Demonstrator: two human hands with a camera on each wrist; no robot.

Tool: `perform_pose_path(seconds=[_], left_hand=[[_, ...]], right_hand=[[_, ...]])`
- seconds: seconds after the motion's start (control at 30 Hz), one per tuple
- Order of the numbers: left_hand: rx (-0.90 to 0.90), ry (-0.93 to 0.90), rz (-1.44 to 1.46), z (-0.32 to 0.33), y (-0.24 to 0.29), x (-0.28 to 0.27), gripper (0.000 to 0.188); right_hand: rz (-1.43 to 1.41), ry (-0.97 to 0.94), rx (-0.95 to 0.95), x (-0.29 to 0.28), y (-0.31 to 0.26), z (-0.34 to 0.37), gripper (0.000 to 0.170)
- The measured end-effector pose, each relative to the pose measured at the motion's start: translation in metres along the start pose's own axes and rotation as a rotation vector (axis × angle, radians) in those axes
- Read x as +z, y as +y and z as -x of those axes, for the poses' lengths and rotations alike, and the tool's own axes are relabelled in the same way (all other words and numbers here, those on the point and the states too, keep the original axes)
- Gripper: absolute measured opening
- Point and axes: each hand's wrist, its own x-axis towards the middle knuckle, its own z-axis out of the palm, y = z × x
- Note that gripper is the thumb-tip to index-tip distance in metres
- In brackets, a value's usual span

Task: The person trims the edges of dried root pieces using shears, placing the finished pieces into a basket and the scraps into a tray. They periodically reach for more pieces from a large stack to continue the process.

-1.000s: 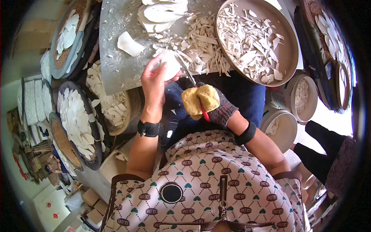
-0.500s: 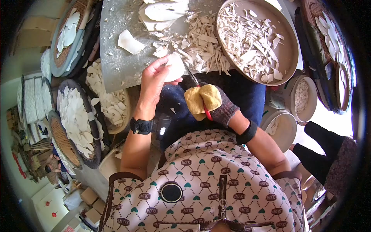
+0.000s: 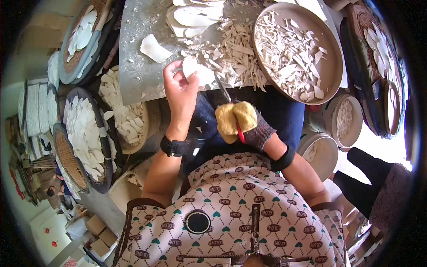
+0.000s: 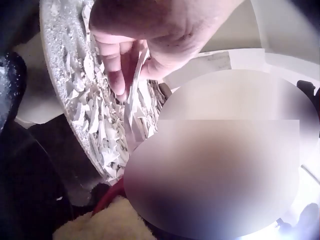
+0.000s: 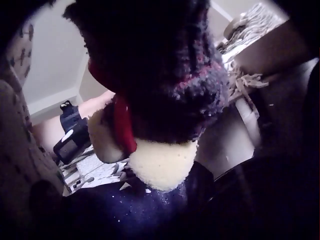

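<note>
A white, flat, irregular piece (image 3: 201, 74) is pinched between thumb and fingers of my bare left hand (image 3: 181, 95), over the near edge of the metal sheet. The left wrist view has the same piece (image 4: 134, 100) nearly edge-on under my left hand (image 4: 150, 30). My gloved right hand (image 3: 249, 127) grips red-handled scissors (image 3: 223, 88), with yellow padding (image 3: 235, 118) around the handles. Their blades point up beside the piece's right edge. In the right wrist view my right hand (image 5: 160, 75) hides the blades; a red handle (image 5: 124, 125) shows.
Offcuts (image 3: 240, 58) are heaped on the metal sheet (image 3: 138, 80), beside a round tray (image 3: 339, 66) of more strips. Stacked white pieces (image 3: 198, 15) and a single one (image 3: 155, 48) lie farther back. Buckets (image 3: 318, 155) stand at the right, baskets of pieces (image 3: 86, 133) at the left.
The white piece has turned in my left hand, and a wider face of it now shows. Both hands have shifted slightly in the head view, my right one a little right and down.
</note>
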Motion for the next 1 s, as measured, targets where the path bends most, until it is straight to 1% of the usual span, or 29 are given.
perform_pose_path(seconds=[0.03, 0.13, 0.2, 0.27, 0.3, 0.33, 0.43, 0.5, 0.53, 0.57, 0.63, 0.67, 0.73, 0.77, 0.8, 0.83, 0.9, 0.93, 1.0], left_hand=[[-0.030, 0.004, 0.043, -0.001, 0.002, -0.001, 0.035], [-0.136, -0.036, 0.045, -0.002, 0.007, -0.005, 0.034], [-0.157, -0.061, 0.045, 0.001, 0.010, -0.003, 0.029], [-0.192, -0.125, 0.025, 0.002, 0.008, -0.004, 0.027], [-0.153, -0.150, 0.004, 0.003, 0.008, -0.001, 0.025], [-0.187, -0.207, 0.001, 0.004, 0.010, 0.001, 0.026], [-0.270, -0.355, 0.019, 0.009, 0.024, 0.005, 0.031], [-0.285, -0.367, 0.007, 0.007, 0.023, 0.004, 0.030], [-0.289, -0.371, 0.001, 0.006, 0.022, 0.003, 0.029], [-0.251, -0.304, 0.047, 0.008, 0.021, 0.005, 0.029], [-0.178, -0.175, 0.132, 0.013, 0.018, 0.012, 0.028], [-0.162, -0.134, 0.128, 0.016, 0.017, 0.014, 0.028], [-0.122, -0.056, 0.130, 0.017, 0.013, 0.019, 0.028], [-0.064, -0.020, 0.088, 0.015, 0.013, 0.020, 0.028], [-0.074, -0.045, 0.084, 0.012, 0.013, 0.021, 0.028], [-0.086, -0.071, 0.082, 0.010, 0.013, 0.020, 0.028], [-0.125, -0.114, 0.069, 0.008, 0.014, 0.016, 0.028], [-0.137, -0.133, 0.059, 0.006, 0.016, 0.016, 0.028], [-0.167, -0.169, 0.034, 0.005, 0.018, 0.012, 0.027]], right_hand=[[0.043, -0.010, -0.004, 0.001, 0.003, 0.002, 0.023], [-0.003, -0.013, -0.027, 0.003, -0.002, 0.007, 0.022], [-0.326, 0.043, 0.147, 0.001, -0.007, 0.005, 0.020], [-0.547, 0.026, 0.140, -0.003, -0.002, 0.003, 0.024], [-0.669, 0.019, 0.133, -0.001, -0.003, 0.001, 0.025], [-0.793, 0.010, 0.127, -0.001, -0.005, 0.001, 0.027], [-0.532, 0.013, 0.004, -0.006, -0.005, 0.002, 0.030], [-0.433, 0.001, 0.043, -0.009, -0.004, 0.002, 0.032], [-0.366, -0.009, -0.002, -0.009, -0.002, 0.002, 0.033], [-0.297, -0.017, -0.048, -0.009, 0.003, 0.002, 0.033], [-0.267, -0.042, -0.071, -0.007, 0.001, 0.003, 0.030], [-0.301, -0.059, -0.046, -0.008, -0.002, 0.005, 0.027], [-0.590, -0.089, 0.035, -0.008, -0.008, 0.007, 0.023], [-0.843, -0.102, 0.093, -0.004, -0.011, 0.008, 0.023], [-1.093, -0.111, 0.150, -0.004, -0.014, 0.010, 0.022], [-0.367, -0.014, 0.038, -0.004, -0.010, 0.012, 0.021], [0.065, -0.027, -0.069, -0.007, -0.016, 0.012, 0.021], [0.096, -0.025, -0.061, -0.007, -0.018, 0.013, 0.022], [-0.086, 0.004, 0.063, -0.005, -0.027, 0.017, 0.022]])
